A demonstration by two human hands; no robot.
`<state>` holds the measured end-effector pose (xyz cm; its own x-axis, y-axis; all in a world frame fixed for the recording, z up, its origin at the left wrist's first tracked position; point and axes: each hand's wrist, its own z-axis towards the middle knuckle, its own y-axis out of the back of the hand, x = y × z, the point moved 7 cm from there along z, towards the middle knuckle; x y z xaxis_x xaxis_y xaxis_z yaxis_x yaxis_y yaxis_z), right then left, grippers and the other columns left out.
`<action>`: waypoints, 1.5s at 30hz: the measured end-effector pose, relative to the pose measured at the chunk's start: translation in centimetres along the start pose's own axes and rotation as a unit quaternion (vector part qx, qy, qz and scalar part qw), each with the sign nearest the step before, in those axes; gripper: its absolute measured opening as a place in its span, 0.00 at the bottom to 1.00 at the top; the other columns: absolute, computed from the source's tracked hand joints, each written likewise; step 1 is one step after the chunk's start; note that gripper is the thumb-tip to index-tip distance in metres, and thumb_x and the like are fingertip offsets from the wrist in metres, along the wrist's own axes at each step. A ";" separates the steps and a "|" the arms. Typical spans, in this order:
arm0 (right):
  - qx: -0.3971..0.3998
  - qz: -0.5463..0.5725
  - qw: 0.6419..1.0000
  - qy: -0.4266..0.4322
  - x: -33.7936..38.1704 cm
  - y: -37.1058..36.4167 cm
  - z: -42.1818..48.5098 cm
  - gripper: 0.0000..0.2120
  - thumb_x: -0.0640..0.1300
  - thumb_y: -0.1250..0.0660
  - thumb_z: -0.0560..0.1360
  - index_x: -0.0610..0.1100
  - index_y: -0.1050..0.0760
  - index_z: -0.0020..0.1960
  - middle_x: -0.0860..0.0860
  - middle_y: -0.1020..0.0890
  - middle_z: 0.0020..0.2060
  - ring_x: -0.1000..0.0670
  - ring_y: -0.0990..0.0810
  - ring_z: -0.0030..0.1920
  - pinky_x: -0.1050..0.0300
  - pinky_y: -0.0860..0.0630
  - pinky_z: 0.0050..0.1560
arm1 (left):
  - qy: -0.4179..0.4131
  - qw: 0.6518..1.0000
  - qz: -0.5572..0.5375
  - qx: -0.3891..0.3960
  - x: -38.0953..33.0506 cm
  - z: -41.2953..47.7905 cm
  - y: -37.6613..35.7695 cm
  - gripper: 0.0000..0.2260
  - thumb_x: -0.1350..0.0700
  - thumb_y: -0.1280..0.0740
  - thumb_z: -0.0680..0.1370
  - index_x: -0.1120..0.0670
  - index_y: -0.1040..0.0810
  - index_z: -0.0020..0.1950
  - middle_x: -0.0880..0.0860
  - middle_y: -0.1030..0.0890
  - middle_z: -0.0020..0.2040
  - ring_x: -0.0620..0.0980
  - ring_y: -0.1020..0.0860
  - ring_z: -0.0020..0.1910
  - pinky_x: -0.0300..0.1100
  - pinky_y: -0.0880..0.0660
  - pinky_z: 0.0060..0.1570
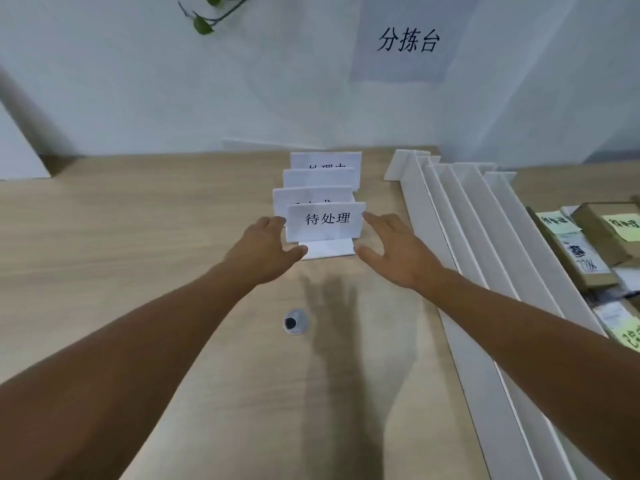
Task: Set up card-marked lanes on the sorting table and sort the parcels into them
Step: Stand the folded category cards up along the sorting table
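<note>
Light wood-grain laminate is recorded as the surface of the sorting table (pixel 138 237), which is set against a pale wall. Four white folded cards (pixel 318 176) are found standing one behind another near the table's middle, toward the back. The front card (pixel 327 220) is printed 待处理 and stands upright on a flat foot; the print on those behind is largely hidden. The left hand (pixel 266 244) is placed at the front card's left edge, fingers fairly straight and the thumb at the foot. The right hand (pixel 391 247) is held at the card's right edge, fingers spread and relaxed. Neither hand is seen closed round anything, and actual contact with the card cannot be confirmed. Long white divider strips (pixel 467 220) are laid side by side just right of the cards, running from back to front. The parcels (pixel 588 244), brown cardboard boxes bearing yellow sticky notes (pixel 623 225), are grouped beyond the strips at the table's right edge. A round cable grommet (pixel 294 322) is set into the tabletop nearer the person. A wall sign (pixel 408 41) reading 分拣台 is fixed above, and a plant sprig (pixel 207 15) is visible at the upper left.
</note>
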<state>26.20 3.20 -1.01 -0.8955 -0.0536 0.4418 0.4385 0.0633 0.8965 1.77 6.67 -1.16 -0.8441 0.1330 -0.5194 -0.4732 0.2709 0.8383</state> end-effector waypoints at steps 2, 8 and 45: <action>-0.013 0.022 1.000 -0.016 -2.2 -0.7 2.9 0.34 0.59 0.35 0.80 0.53 0.43 0.82 0.48 0.34 0.72 0.48 0.31 0.71 0.46 0.29 0.68 | 0.021 1.000 -0.013 -0.016 0.6 3.0 -0.8 0.35 0.40 0.32 0.79 0.53 0.38 0.80 0.54 0.34 0.77 0.56 0.33 0.74 0.53 0.31 0.68; 0.015 0.069 0.997 -0.043 -7.6 -5.9 10.5 0.38 0.60 0.36 0.80 0.58 0.51 0.83 0.46 0.35 0.74 0.47 0.27 0.67 0.56 0.35 0.59 | 0.058 0.997 -0.042 -0.019 2.8 10.6 -4.6 0.39 0.43 0.30 0.79 0.54 0.47 0.82 0.59 0.34 0.76 0.59 0.31 0.73 0.51 0.31 0.64; 0.016 0.092 0.944 0.316 45.7 -0.3 -11.1 0.37 0.51 0.29 0.78 0.55 0.43 0.81 0.48 0.31 0.62 0.44 0.23 0.56 0.47 0.23 0.57 | 0.160 0.928 -0.042 -0.333 18.3 -40.0 30.0 0.29 0.56 0.28 0.79 0.48 0.37 0.76 0.59 0.22 0.57 0.62 0.23 0.54 0.51 0.24 0.48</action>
<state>-14.06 -10.30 19.26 -0.5749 -0.6225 0.5310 0.5708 0.1600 0.8054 -38.00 -20.88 21.13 -0.7779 -0.1815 -0.6016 -0.5021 -0.3960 0.7688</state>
